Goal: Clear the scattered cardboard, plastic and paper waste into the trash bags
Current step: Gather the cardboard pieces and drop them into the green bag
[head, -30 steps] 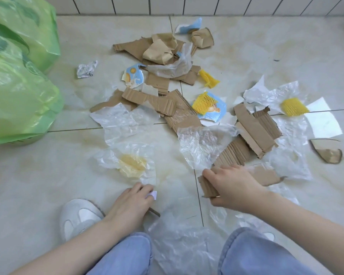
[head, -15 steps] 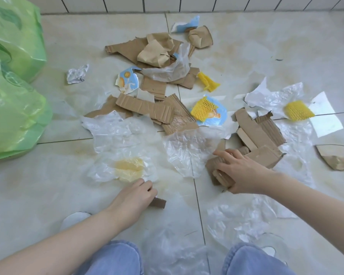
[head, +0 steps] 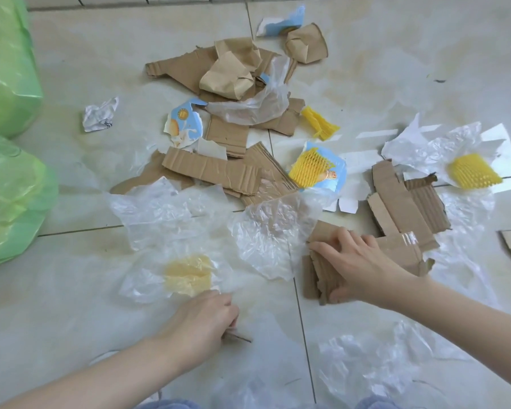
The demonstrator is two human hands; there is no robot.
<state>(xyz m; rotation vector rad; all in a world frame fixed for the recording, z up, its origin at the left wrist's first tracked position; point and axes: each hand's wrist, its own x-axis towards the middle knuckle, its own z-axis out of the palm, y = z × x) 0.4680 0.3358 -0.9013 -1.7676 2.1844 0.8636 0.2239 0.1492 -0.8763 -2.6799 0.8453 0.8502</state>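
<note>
The right hand (head: pixel 363 268) grips stacked cardboard pieces (head: pixel 322 276) under its fingers to carry them; the left hand (head: pixel 204 320) pinches a small scrap (head: pixel 238 335) at its fingertips

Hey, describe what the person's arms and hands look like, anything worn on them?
Both forearms are bare, with no sleeves in view. The left hand and right hand wear no gloves, and no rings, watch or bracelet show. Blue denim shows at the bottom edge.

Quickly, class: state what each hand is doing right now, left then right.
Left hand: fingers curled, pinching a small cardboard scrap at the floor.
Right hand: gripping a stack of cardboard pieces.
</note>
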